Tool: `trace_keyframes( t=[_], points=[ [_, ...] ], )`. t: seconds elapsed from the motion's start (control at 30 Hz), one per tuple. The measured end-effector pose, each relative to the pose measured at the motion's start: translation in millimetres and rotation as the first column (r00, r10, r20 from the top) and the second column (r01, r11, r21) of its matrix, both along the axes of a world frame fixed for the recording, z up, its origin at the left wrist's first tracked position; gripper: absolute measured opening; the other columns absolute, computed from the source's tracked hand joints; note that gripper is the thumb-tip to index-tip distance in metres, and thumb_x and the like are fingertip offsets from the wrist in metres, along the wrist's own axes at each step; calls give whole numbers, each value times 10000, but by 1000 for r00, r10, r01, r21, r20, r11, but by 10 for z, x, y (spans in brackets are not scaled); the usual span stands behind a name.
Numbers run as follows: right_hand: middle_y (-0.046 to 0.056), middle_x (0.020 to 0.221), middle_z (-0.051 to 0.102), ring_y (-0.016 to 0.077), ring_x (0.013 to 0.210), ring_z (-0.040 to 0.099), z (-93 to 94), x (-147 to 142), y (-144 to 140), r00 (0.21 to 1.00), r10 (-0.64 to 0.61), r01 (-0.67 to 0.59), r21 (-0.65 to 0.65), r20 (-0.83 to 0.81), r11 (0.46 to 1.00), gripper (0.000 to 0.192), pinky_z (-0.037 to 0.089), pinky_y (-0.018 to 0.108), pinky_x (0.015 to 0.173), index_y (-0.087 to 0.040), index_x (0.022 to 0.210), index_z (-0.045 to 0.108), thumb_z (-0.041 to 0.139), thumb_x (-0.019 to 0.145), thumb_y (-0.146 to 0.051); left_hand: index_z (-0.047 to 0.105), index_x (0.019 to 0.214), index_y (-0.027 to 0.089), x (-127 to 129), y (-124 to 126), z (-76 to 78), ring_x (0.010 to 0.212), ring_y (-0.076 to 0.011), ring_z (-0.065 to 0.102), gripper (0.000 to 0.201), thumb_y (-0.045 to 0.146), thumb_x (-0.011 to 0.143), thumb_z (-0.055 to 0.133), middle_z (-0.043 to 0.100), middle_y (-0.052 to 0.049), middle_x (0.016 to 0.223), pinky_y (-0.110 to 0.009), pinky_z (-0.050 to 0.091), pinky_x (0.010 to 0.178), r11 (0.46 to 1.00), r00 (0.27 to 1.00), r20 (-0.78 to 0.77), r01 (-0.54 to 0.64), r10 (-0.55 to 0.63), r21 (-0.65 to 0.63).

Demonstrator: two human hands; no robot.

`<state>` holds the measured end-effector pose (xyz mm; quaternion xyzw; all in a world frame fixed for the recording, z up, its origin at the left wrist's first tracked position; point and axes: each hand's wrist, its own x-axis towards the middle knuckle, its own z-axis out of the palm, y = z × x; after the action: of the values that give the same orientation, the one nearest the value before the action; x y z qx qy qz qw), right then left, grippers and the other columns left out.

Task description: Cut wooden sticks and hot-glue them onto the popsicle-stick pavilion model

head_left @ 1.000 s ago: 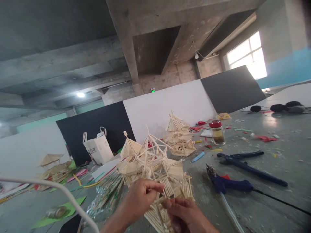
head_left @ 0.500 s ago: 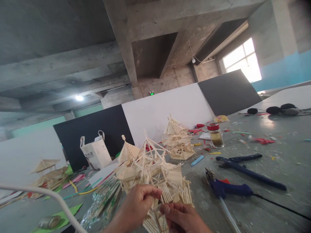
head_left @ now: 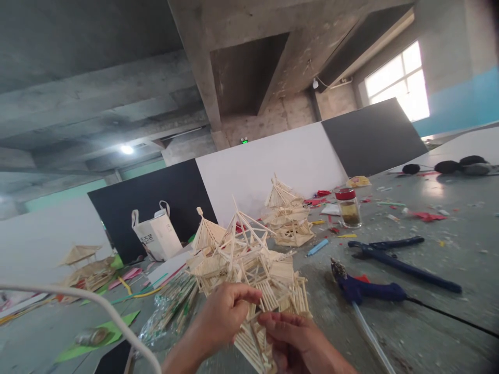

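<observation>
Your two bare hands are together over a pale stick model, a peaked, many-sided structure on the grey table. Little has changed in the last second: the view has tipped slightly, and your right hand has edged a touch leftward, while your left hand stays over the same part of the model. This suggests fine, careful handling at one spot rather than a move to a new place. The model stands toward the table's near edge, and its closest section, a run of parallel sticks, lies under and between your fingers, reaching down past them. Your right thumb and forefinger are closed in a pinch there; whether a thin stick sits between them is too small to tell. Your left fingers are bent, forefinger reaching toward the right fingertips, and you cannot be sure from here whether they grip anything. Toward the table's right edge lie a blue glue gun and, just beyond it, dark blue pliers. A plastic-wrapped stick bundle rests left of the model; a smaller stick tower stands toward the far edge.
</observation>
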<state>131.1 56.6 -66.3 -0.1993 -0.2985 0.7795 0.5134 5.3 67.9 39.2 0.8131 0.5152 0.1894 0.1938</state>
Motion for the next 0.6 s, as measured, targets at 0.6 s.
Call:
trace_keyframes(
  t=[0.6],
  points=[
    [-78,467,505,26,286,415,44,-14,-69,998,-50,44,-111,-49,993,450,282,139,271,-137,727,596,797,382,-345,686,875,176,15,-6,40,504,-105,549,369,175,671,379,685,-7,674,-194,405,502,997,998,-10,62,-61,51]
  ],
)
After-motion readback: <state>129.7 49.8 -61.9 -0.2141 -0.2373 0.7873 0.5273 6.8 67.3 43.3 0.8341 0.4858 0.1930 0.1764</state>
